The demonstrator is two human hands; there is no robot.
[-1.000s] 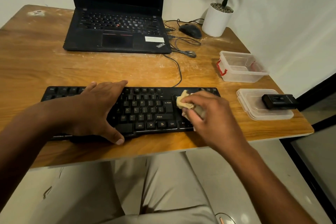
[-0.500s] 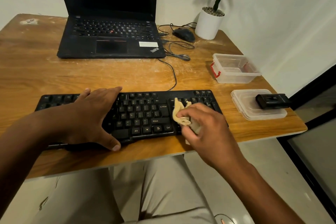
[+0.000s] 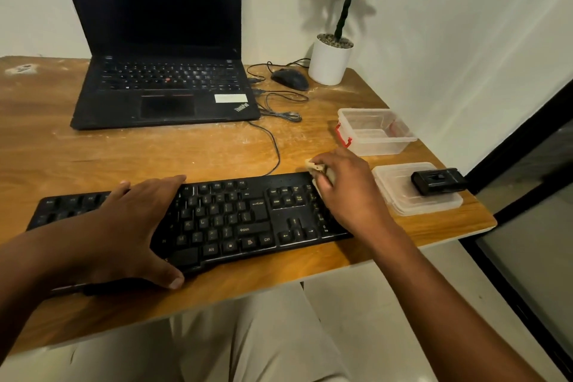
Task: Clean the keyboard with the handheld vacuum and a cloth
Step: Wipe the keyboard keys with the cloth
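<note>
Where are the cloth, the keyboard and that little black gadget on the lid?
cloth point(image 3: 313, 166), head view: bunched end above the fingers.
keyboard point(image 3: 235, 220), head view: middle keys.
black gadget point(image 3: 438, 181), head view: top face.

wooden desk point(image 3: 130, 152), keyboard point(image 3: 235, 220), laptop point(image 3: 161, 93), mouse point(image 3: 290, 79)

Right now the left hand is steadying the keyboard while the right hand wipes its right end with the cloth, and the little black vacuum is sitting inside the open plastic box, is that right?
Not quite. The head view shows the black vacuum resting on the flat plastic lid, not in the open plastic box. The rest holds: left hand steadies the keyboard, right hand wipes its right end with the cloth.
</note>
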